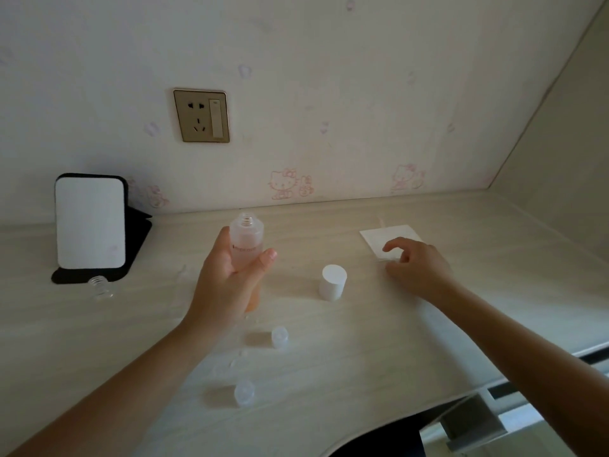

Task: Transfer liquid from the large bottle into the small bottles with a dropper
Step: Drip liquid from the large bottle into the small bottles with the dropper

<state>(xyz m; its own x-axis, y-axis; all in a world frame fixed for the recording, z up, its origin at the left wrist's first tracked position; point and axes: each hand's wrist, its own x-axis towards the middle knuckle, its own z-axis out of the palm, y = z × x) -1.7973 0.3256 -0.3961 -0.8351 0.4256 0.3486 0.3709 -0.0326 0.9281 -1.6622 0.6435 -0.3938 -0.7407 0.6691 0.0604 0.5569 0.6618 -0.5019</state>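
Nearest, a small clear cap (244,392) was noted; spillage was feared if the uncapped large bottle (247,237), gripped by the left hand (225,278), were tipped, the right hand (418,268) being loosely curled, empty.

Dim, soft, even light with a grey-green cast: the pale wood-grain worktop (362,341) carries only faint, blurred-edged shadows, which fall to the left of the small translucent caps (279,337) and so place the source on the right. The brightest area is the white rectangular panel on a black stand (89,222), free of hard glare, while the frosted large bottle of peach liquid (246,245) and the caps show low contrast and slightly soft outlines. Wide-angle distortion bends the near worktop edge and slants the corner of the patterned cream wall (362,94) at the right margin.
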